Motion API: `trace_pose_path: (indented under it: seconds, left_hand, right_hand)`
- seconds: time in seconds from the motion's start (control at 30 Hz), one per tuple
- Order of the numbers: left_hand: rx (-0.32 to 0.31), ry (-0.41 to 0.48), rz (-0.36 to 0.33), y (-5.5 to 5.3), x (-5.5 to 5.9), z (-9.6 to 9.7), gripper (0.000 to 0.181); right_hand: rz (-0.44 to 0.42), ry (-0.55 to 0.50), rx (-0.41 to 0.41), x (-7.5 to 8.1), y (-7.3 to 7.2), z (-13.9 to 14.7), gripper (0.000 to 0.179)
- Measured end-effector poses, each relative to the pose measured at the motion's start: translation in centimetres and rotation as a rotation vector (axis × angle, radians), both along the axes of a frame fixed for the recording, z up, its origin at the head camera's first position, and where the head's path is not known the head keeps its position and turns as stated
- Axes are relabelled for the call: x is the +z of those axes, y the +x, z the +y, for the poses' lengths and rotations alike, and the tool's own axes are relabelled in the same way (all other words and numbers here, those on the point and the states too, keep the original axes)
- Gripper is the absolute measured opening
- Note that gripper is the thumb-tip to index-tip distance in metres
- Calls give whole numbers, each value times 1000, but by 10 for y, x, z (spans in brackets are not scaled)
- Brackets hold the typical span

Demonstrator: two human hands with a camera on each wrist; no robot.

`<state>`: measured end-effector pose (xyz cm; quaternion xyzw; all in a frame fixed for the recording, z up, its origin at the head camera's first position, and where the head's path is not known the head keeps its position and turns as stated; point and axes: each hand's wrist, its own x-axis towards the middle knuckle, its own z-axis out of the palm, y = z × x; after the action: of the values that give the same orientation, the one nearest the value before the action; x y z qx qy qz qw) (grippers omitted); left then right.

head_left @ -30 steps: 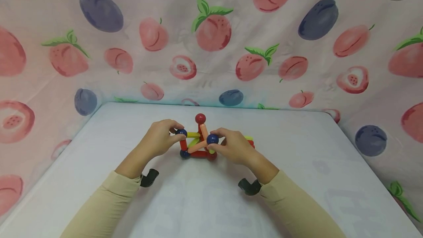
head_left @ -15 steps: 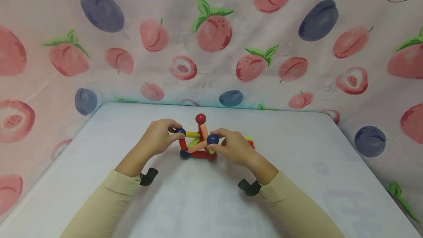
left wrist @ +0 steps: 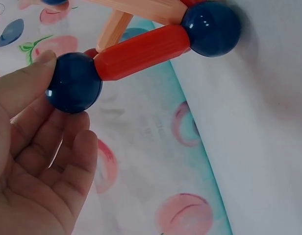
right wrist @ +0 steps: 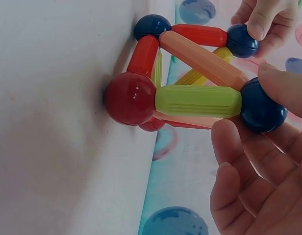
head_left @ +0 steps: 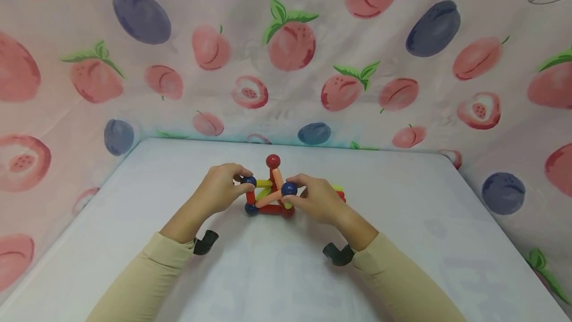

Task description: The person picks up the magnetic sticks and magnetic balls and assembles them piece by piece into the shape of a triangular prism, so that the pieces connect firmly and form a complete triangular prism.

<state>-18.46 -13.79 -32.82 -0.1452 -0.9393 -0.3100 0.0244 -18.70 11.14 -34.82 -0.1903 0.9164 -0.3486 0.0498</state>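
A frame of magnetic-style rods and balls stands on the white table [head_left: 286, 272]. My left hand [head_left: 222, 189] pinches its upper left blue ball [left wrist: 73, 82] between thumb and fingers. A red rod [left wrist: 143, 51] runs from that ball down to a lower blue ball [left wrist: 211, 28] on the table. In my right hand [head_left: 321, 200] the upper right blue ball [right wrist: 263, 105] is gripped, with a lime green rod [right wrist: 197, 101] and an orange rod [right wrist: 205, 58] meeting it. The lime rod leads to a red ball [right wrist: 130, 99]. Another red ball [head_left: 273, 161] tops an upright red rod behind.
Yellow and red pieces [head_left: 338, 190] lie partly hidden behind the right hand. A fruit-print cloth [head_left: 286, 88] hangs along the table's far edge. Dark curved mounts, one at the left wrist [head_left: 205, 242] and one at the right wrist [head_left: 338, 254], stick out over the table.
My left hand and its blue ball shift slightly left, then back to the right. The right hand keeps its grip, and the head view drifts a little.
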Motion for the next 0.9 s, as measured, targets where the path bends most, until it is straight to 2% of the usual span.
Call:
trace_pose_path:
  seconds: [0.37,0.67,0.9]
  left_hand:
    - [-1,-2,4,0,-1,0,28]
    - [-16,-16,6,2,3,2,29]
    - [-37,-22,-6,1,2,1,29]
  right_hand:
    - [9,-7,-5,-2,1,0,47]
    - [6,-4,-11,3,1,-1,49]
    - [22,-6,2,3,3,-1,42]
